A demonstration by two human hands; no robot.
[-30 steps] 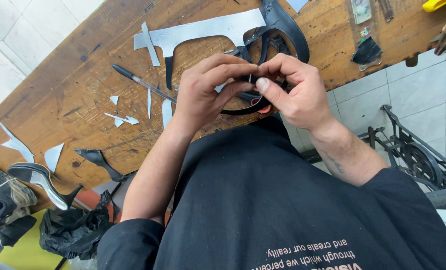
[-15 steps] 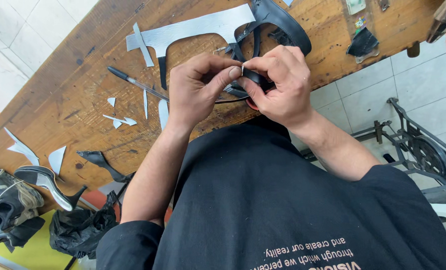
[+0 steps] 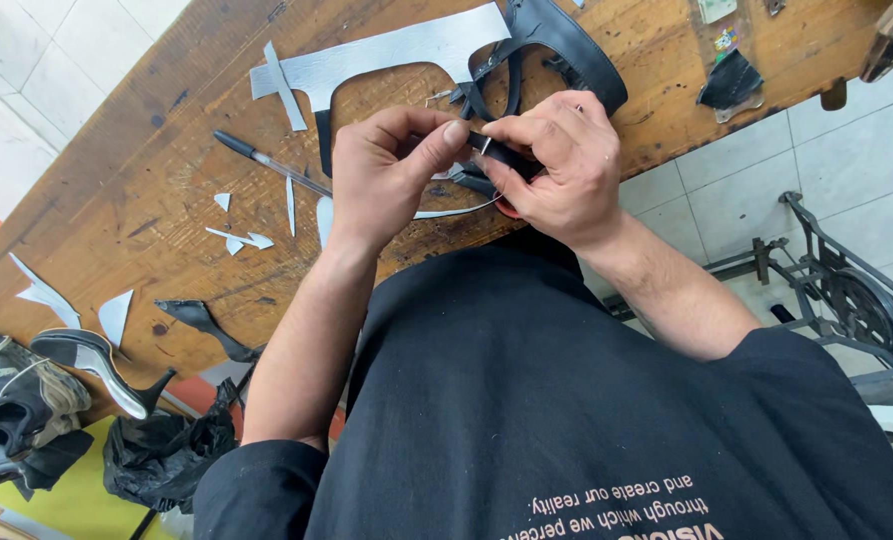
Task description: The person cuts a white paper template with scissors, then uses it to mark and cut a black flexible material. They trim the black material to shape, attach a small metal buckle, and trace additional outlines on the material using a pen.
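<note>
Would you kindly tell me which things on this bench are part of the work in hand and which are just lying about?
In hand:
- left hand and right hand, both pinching the thin black strap
- black strap pieces beyond the hands

Lying about:
- silver sheet
- pen
- silver offcuts
- high-heeled shoe
- wooden bench

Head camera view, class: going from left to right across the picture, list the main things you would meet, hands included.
Heap of dark shoes → high-heeled sole → black pen → left hand → thin black strap pinched between both hands → right hand → small black leather scrap → black iron treadle frame.
</note>
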